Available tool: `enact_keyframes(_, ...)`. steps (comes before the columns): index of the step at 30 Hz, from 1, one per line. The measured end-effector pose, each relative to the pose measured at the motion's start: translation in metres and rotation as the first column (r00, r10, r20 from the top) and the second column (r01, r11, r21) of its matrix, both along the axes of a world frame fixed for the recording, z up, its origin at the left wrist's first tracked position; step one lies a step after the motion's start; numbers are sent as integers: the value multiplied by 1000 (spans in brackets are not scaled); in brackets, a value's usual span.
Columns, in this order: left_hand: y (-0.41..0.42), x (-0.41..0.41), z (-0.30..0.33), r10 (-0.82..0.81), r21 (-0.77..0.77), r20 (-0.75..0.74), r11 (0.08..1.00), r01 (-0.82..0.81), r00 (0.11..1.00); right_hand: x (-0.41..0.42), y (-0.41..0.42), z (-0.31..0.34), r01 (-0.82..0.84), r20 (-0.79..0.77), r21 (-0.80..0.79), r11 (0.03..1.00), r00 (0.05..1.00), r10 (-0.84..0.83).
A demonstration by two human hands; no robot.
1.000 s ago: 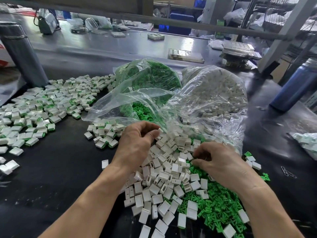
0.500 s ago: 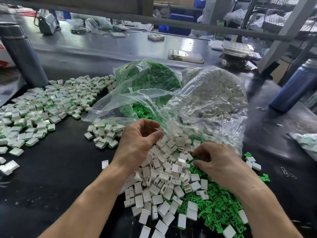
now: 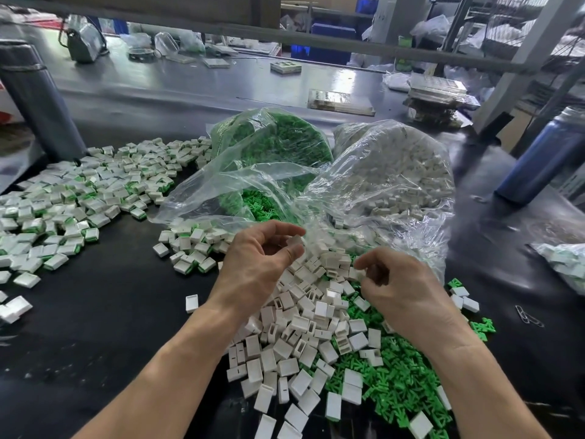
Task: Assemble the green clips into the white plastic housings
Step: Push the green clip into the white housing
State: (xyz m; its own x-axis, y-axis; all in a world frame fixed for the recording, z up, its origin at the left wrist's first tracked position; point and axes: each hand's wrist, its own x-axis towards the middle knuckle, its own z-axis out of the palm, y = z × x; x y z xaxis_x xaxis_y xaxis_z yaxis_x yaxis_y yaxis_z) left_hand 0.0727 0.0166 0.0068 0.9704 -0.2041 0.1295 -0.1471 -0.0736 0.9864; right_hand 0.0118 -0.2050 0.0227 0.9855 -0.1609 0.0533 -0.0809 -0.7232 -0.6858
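Head view: left hand (image 3: 259, 258) pinches a white housing (image 3: 294, 240); right hand (image 3: 402, 286) curled over the pile's (image 3: 304, 337) edge, grip unclear.

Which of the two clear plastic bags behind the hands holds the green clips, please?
The left bag, behind the left hand: its contents show green through the plastic, while the right bag holds white housings.

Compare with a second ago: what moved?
The left hand lifted off the pile and now pinches a small white plastic housing. The right hand rose slightly, fingers curled; its contents are unclear. Piles and clear plastic bags stayed put.
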Motion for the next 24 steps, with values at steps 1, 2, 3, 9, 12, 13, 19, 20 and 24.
enact_keyframes(1,-1,0,0,-8,-1,2,1000,8,1000,1,1,0,7,47,106,994,999,-12)
enact_keyframes(2,-1,-1,1,-20,2,7,1000,20,1000,1,4,0,6,78,219,976,997,-24)
enact_keyframes(3,-2,-1,1,-32,7,15,999,32,999,1,7,0,-2,95,324,946,995,-31)
enact_keyframes(9,-9,-3,1,-150,-10,-1,989,150,989,3,27,-1,-91,193,652,752,980,-48)
enact_keyframes(12,-13,-5,1,-199,-76,-10,977,197,980,3,35,-4,-120,233,661,741,971,-49)
enact_keyframes(13,-14,-6,1,-207,-98,-8,974,206,978,3,37,-5,-129,240,651,748,970,-42)
enact_keyframes(19,-16,-8,2,-209,-151,-5,967,205,978,4,39,-8,-141,253,564,813,967,-8)
enact_keyframes(20,-16,-8,2,-208,-153,-10,967,204,978,4,39,-8,-141,257,541,829,966,-4)
enact_keyframes(24,-16,-8,1,-206,-169,-23,965,199,978,4,36,-10,-96,261,488,867,965,-40)
